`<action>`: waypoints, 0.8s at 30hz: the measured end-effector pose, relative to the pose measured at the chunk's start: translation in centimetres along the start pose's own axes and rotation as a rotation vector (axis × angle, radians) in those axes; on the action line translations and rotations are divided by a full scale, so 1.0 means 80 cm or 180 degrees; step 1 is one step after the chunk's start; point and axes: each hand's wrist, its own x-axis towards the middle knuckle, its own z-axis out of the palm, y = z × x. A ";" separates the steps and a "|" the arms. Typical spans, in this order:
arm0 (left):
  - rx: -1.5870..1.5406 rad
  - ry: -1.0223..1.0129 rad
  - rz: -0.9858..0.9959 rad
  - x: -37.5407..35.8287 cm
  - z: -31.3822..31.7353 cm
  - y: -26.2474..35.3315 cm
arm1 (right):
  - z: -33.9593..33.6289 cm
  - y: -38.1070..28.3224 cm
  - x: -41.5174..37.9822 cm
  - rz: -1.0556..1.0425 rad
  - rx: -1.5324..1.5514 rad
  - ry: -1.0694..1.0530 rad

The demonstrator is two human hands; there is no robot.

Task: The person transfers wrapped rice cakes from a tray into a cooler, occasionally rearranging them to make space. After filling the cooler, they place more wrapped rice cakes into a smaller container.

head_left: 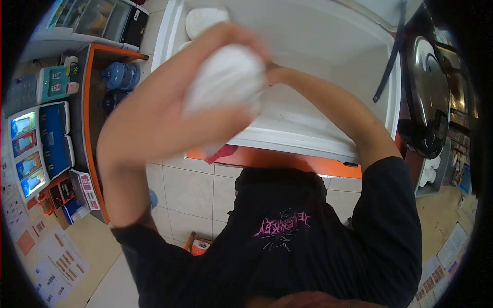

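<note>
My left hand [179, 95] is raised close to the camera, with fingers and thumb wrapped round a white rounded thing [226, 77]. Motion blurs it, so I cannot make out its kind. Behind it my right hand [276, 75] reaches into an open white chest freezer [318, 134]. Only the wrist side of that hand shows; its fingers are hidden. A white round-cornered item [205, 21] lies at the freezer's far left. Below my left hand, a pink-red piece of material [222, 153] hangs at the freezer's front edge.
A black appliance with a lid [425, 97] stands right of the freezer. On the left, blue water bottles [122, 75] sit in an orange-edged shelf [88, 113], with a white scale [87, 191] on the counter. Tiled floor [187, 190] shows below.
</note>
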 end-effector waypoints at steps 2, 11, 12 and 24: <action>0.1083 -0.0594 0.0073 0.082 0.011 -0.025 | 0.006 0.036 0.003 -0.0004 0.0707 -0.0170; 0.4500 -0.2680 0.0571 0.297 0.101 -0.256 | -0.005 0.058 -0.071 0.0483 -0.1617 -0.1011; 0.4552 -0.2721 0.0601 0.300 0.106 -0.272 | -0.001 0.067 -0.046 0.0477 -0.1565 -0.0960; 0.4427 -0.3134 -0.2217 0.240 0.117 -0.147 | -0.026 0.043 -0.004 -0.0068 0.1167 -0.0064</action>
